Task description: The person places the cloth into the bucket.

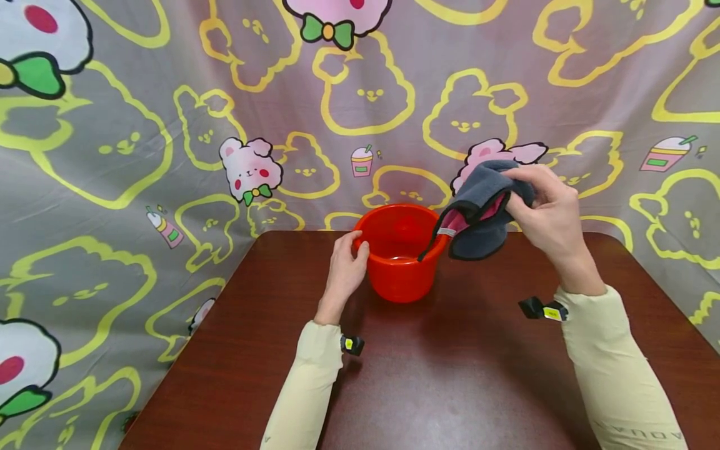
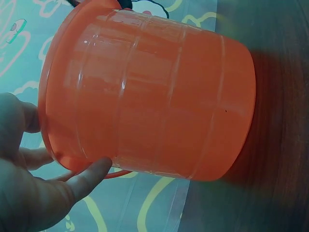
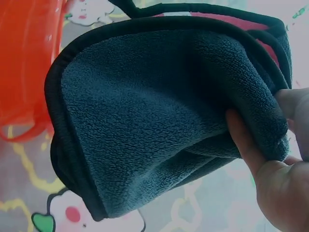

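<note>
A red plastic bucket (image 1: 402, 279) stands upright on the table. My left hand (image 1: 347, 265) holds its rim from the left, with the thumb (image 2: 91, 181) on the outer wall and the other fingers at the rim. To the right, my right hand (image 1: 548, 209) pinches a dark grey-blue cleaning cloth (image 1: 482, 242) at its upper right end. The cloth hangs folded in the air, with black edging, a pink inner side and a small white label. One black-edged corner of it overlaps the bucket's opening in the head view. In the right wrist view the thumb (image 3: 244, 140) presses into the fleecy fabric (image 3: 140, 111).
The dark brown wooden table (image 1: 225, 375) reaches to a patterned fabric curtain (image 1: 371, 94) behind it and on both sides. The bucket is near the table's back edge. A small black device is strapped to each wrist over pale sleeves (image 1: 610, 350).
</note>
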Motion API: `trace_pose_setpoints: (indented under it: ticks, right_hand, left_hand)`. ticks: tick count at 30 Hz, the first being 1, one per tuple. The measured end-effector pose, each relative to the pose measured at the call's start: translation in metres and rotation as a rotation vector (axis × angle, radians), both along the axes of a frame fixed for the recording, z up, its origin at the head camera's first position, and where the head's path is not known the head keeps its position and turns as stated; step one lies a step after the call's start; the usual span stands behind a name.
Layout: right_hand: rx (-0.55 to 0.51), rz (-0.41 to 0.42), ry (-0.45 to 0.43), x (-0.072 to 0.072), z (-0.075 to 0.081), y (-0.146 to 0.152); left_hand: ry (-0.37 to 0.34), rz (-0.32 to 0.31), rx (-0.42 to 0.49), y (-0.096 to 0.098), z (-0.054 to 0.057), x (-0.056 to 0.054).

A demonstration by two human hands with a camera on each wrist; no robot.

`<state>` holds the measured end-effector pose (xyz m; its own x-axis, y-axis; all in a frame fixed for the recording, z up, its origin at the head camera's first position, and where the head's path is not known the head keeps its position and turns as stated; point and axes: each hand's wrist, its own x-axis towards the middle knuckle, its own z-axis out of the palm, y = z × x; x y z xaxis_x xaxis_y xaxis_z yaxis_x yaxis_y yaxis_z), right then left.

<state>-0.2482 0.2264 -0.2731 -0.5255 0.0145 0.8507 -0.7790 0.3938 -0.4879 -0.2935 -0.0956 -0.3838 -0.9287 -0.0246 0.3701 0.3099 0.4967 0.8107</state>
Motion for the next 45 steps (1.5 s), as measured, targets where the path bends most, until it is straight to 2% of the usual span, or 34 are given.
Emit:
trace_pose_setpoints:
  ticks: [7,12,17,22,28,33,38,40,42,45]
  right_hand:
    - [-0.093,0.144,0.069,-0.004,0.012,-0.03]
    - [-0.094,0.19,0.094,-0.009,0.015,-0.052]
    - [-0.069,0.245,0.07,-0.014,0.008,-0.073]
    - [-0.095,0.329,0.051,-0.019,-0.003,-0.088]
    - [-0.138,0.416,0.038,-0.024,-0.01,-0.1]
    - [-0.121,0.367,0.015,-0.03,-0.018,-0.101]
    - [-0.051,0.201,-0.051,-0.036,-0.025,-0.093]
    - [0.023,0.127,-0.119,-0.038,-0.027,-0.088]
    - [0.145,0.071,-0.216,-0.039,-0.028,-0.083]
    - [0.356,0.075,-0.382,-0.039,-0.031,-0.075]
  left_hand:
    - [0.013,0.009,-0.011,0.0,0.0,0.0]
    - [0.022,0.012,-0.012,0.0,0.0,-0.001]
    - [0.025,0.012,-0.027,0.002,-0.001,-0.002]
    - [0.041,0.008,-0.076,0.003,-0.001,-0.002]
    - [0.064,-0.006,-0.066,0.001,0.002,0.002]
    - [0.052,-0.005,-0.06,-0.001,-0.001,0.001]
    - [0.031,0.025,-0.047,0.0,-0.002,-0.002]
    - [0.024,0.036,-0.043,0.001,-0.002,-0.003]
    - [0.015,0.045,-0.044,0.001,-0.002,-0.003]
    - [0.005,0.045,-0.041,0.001,-0.002,-0.003]
